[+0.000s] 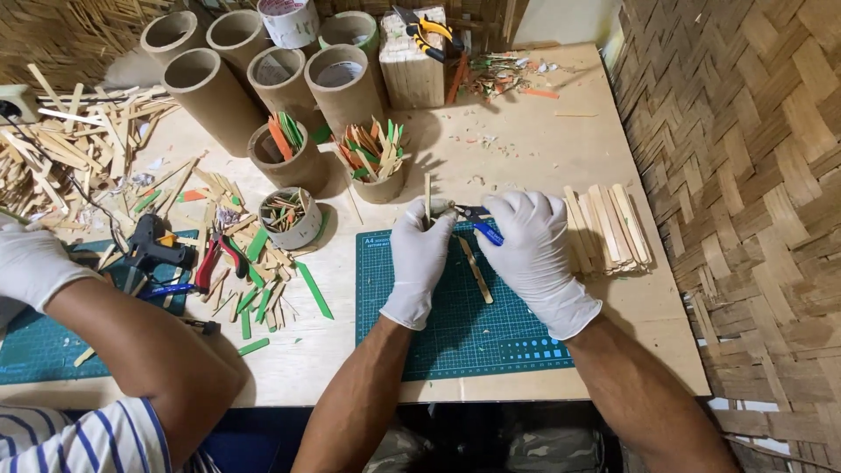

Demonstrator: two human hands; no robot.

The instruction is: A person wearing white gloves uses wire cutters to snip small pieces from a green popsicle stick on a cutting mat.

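1. Left hand (419, 258), white-gloved, pinches a thin pale wooden stick (427, 194) upright just above its fingers.
2. Right hand (534, 250) grips blue-handled cutting pliers (480, 223), closing on the stick.
3. Risk: the offcut may fly off, or the blades nick the left glove, since the fingers sit close by.

Six tall cardboard tubes (215, 92) at the back, three short cups of sticks (289, 158), two green cutting mats (464, 328), three gloved hands (420, 258).
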